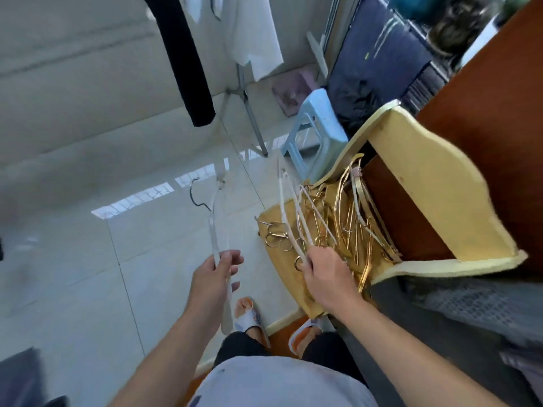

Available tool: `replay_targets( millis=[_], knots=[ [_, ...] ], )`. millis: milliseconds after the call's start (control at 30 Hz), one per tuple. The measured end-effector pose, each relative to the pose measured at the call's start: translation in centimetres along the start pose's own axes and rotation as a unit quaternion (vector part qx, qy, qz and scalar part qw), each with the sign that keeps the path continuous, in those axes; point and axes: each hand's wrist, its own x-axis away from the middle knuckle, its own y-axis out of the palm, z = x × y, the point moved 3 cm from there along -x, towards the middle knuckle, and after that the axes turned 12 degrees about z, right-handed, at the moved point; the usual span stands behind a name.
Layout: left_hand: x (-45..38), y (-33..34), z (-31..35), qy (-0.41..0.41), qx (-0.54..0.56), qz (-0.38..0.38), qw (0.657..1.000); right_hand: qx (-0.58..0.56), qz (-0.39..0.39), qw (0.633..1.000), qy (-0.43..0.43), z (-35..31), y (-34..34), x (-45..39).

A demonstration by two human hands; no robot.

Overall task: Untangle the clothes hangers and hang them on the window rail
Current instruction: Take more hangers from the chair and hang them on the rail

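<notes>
- Over the tiled floor (pixel 73 274), in the head view, the left hand (pixel 213 277) pinched one clear hanger (pixel 219 230), freed from the tangle and held apart from it, its grip clamped on the bar.
- Beside it, the right hand (pixel 326 277) curled around white hangers (pixel 293 227) it drew from the heap of gold hangers (pixel 349 227) on the yellow foam pad (pixel 435 177).
- No window rail was visible, so hanging seemingly lay ahead; most hangers remained tangled, putting the task in its early part.

Glossy pale floor tiles (pixel 88 259) mirror bright windows, with a light-blue plastic stool (pixel 318 127) beside a reddish-brown wooden cabinet (pixel 484 127).
</notes>
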Motion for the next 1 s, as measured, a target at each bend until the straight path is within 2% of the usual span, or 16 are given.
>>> replay_targets(
  millis=[133, 300, 633, 800, 1000],
  knots=[
    [3.0, -0.2, 7.0, 0.058, 0.046, -0.015, 0.997, -0.036, 0.019, 0.999, -0.029, -4.2, -3.1, 2.9],
    [6.2, -1.1, 10.6, 0.085, 0.104, -0.019, 0.991, -0.097, 0.03, 0.993, -0.058, -6.4, -3.9, 5.1],
    [10.4, -6.8, 8.5, 0.044, 0.172, 0.065, 0.982, -0.09, 0.045, 0.973, -0.208, -9.3, -4.5, 8.3],
    [10.6, -12.1, 8.2, 0.021, 0.253, 0.094, 0.963, -0.09, 0.034, 0.965, -0.246, -13.7, -3.7, 9.6],
    [7.9, -22.4, 9.1, 0.037, 0.328, 0.125, 0.936, -0.067, 0.059, 0.931, -0.354, -21.1, -0.2, 10.1]
  ],
)
